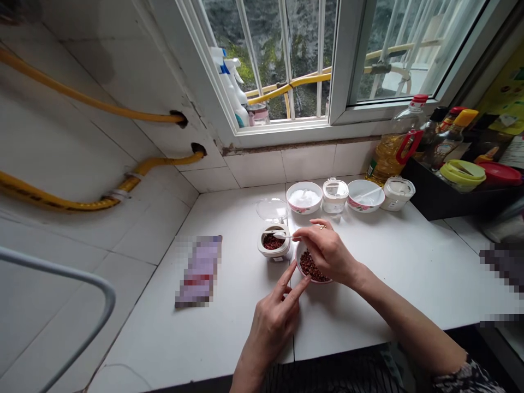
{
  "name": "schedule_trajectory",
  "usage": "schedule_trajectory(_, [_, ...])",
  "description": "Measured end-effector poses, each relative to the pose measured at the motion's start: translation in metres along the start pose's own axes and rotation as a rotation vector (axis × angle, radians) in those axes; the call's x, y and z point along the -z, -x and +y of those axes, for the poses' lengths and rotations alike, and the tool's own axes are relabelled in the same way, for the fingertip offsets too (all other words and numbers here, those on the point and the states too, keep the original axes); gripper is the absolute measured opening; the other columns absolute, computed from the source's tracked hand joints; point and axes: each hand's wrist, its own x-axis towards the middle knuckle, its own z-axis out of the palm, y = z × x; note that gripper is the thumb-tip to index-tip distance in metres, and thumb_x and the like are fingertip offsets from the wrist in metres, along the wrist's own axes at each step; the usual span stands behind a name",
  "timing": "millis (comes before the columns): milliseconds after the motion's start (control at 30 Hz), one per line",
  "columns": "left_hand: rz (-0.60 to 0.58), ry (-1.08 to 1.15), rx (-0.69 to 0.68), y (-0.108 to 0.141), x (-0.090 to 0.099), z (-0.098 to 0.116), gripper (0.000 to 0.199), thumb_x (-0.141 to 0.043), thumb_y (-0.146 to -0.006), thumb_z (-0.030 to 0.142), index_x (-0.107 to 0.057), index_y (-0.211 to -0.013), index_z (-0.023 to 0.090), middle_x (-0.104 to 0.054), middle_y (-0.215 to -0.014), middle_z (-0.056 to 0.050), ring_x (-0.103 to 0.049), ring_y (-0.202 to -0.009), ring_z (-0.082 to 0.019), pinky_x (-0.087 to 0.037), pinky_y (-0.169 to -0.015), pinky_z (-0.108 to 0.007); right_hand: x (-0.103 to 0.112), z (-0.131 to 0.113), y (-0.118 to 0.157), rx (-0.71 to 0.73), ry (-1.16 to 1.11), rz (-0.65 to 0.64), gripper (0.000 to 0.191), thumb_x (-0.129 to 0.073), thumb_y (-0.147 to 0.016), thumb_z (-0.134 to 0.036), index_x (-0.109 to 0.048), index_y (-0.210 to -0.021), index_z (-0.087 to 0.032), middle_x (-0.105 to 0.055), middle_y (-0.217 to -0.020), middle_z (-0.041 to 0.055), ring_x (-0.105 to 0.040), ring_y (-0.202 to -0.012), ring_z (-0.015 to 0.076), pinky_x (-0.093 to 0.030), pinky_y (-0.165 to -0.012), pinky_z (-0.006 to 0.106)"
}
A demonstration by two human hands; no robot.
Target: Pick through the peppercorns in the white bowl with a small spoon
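A white spoon (282, 235) is pinched in my right hand (325, 248), its bowl over the mouth of a small white jar (274, 252) that holds dark red-brown grains. The jar's clear lid (272, 209) stands open behind it. Beneath my right hand sits a bowl (311, 267) of similar grains, partly hidden by the hand. My left hand (278, 314) has its fingers spread, with fingertips touching the near left rim of that bowl.
Behind stand a bowl of white powder (304, 197), a lidded jar (335, 195), a bowl with a spoon (365, 196) and another jar (398, 193). An oil bottle (391, 147) and black rack (426, 188) are right. A purple packet (199, 271) lies left.
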Motion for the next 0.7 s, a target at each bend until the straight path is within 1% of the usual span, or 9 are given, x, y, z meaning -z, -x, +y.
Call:
schedule_trajectory(33, [-0.002, 0.000, 0.000, 0.000, 0.000, 0.000, 0.059, -0.045, -0.093, -0.003, -0.054, -0.146, 0.023, -0.048, -0.155, -0.020, -0.070, -0.082, -0.012, -0.061, -0.073, -0.024, 0.005, 0.000, 0.000, -0.026, -0.009, 0.039, 0.023, -0.046, -0.098, -0.010, -0.066, -0.103, -0.020, -0.080, -0.092, 0.0057, -0.074, -0.082, 0.0195, -0.050, -0.099, 0.045])
schedule_trajectory(100, [-0.003, 0.004, 0.003, -0.001, 0.001, 0.001, 0.060, -0.045, -0.093, -0.003, -0.054, -0.146, 0.023, -0.048, -0.154, -0.020, -0.069, -0.082, -0.011, -0.061, -0.073, -0.024, 0.016, 0.001, 0.000, -0.137, -0.040, 0.107, 0.020, -0.049, -0.098, -0.014, -0.066, -0.101, -0.021, -0.080, -0.088, 0.0048, -0.073, -0.088, 0.0211, -0.052, -0.093, 0.041])
schedule_trajectory(167, [-0.002, 0.008, 0.007, -0.001, 0.001, 0.001, 0.060, -0.045, -0.093, -0.003, -0.053, -0.147, 0.023, -0.048, -0.155, -0.019, -0.069, -0.082, -0.011, -0.061, -0.073, -0.024, 0.028, 0.004, 0.003, -0.248, -0.052, 0.130, 0.018, -0.050, -0.095, -0.016, -0.067, -0.093, -0.022, -0.077, -0.079, 0.0039, -0.072, -0.087, 0.0223, -0.053, -0.088, 0.039])
schedule_trajectory(267, [-0.003, 0.011, 0.005, -0.001, 0.001, 0.001, 0.060, -0.045, -0.093, -0.003, -0.053, -0.147, 0.023, -0.048, -0.155, -0.019, -0.069, -0.082, -0.011, -0.060, -0.072, -0.023, 0.039, 0.014, 0.010, -0.328, -0.020, 0.010, 0.020, -0.050, -0.089, -0.013, -0.065, -0.081, -0.022, -0.071, -0.065, 0.0007, -0.068, -0.079, 0.0215, -0.051, -0.085, 0.037])
schedule_trajectory(400, [-0.010, 0.022, 0.019, 0.000, 0.000, 0.001, 0.061, -0.045, -0.093, -0.003, -0.053, -0.147, 0.024, -0.047, -0.155, -0.018, -0.070, -0.084, -0.012, -0.060, -0.073, -0.023, 0.034, 0.022, 0.017, -0.272, 0.070, -0.144, 0.024, -0.047, -0.083, -0.009, -0.063, -0.072, -0.022, -0.070, -0.068, 0.0015, -0.064, -0.077, 0.0207, -0.050, -0.089, 0.039])
schedule_trajectory(500, [-0.007, 0.018, 0.023, 0.000, 0.000, 0.001, 0.061, -0.045, -0.093, -0.003, -0.053, -0.147, 0.025, -0.048, -0.155, -0.018, -0.070, -0.084, -0.011, -0.060, -0.073, -0.023, 0.026, 0.022, 0.019, -0.232, 0.055, -0.223, 0.025, -0.045, -0.084, -0.007, -0.062, -0.072, -0.022, -0.072, -0.072, 0.0013, -0.062, -0.071, 0.0185, -0.048, -0.094, 0.041])
schedule_trajectory(567, [-0.005, 0.017, 0.019, 0.001, 0.001, 0.001, 0.061, -0.045, -0.094, -0.003, -0.053, -0.147, 0.025, -0.048, -0.155, -0.018, -0.070, -0.084, -0.012, -0.060, -0.072, -0.023, 0.024, 0.020, 0.018, -0.270, 0.014, -0.215, 0.024, -0.046, -0.083, -0.008, -0.061, -0.072, -0.022, -0.071, -0.071, 0.0010, -0.063, -0.073, 0.0190, -0.048, -0.094, 0.041])
schedule_trajectory(633, [-0.005, 0.022, 0.017, 0.000, 0.001, 0.001, 0.061, -0.045, -0.094, -0.003, -0.053, -0.147, 0.025, -0.048, -0.155, -0.018, -0.070, -0.084, -0.011, -0.060, -0.073, -0.023, 0.026, 0.019, 0.017, -0.347, -0.042, -0.175, 0.023, -0.046, -0.083, -0.009, -0.061, -0.071, -0.023, -0.068, -0.064, -0.0002, -0.063, -0.074, 0.0198, -0.048, -0.092, 0.040])
schedule_trajectory(700, [-0.006, 0.025, 0.018, 0.000, 0.001, 0.001, 0.061, -0.045, -0.094, -0.003, -0.053, -0.147, 0.025, -0.048, -0.155, -0.018, -0.070, -0.083, -0.011, -0.060, -0.073, -0.023, 0.029, 0.019, 0.016, -0.449, -0.137, -0.134, 0.021, -0.046, -0.083, -0.012, -0.060, -0.072, -0.023, -0.065, -0.058, -0.0020, -0.063, -0.068, 0.0188, -0.050, -0.086, 0.038])
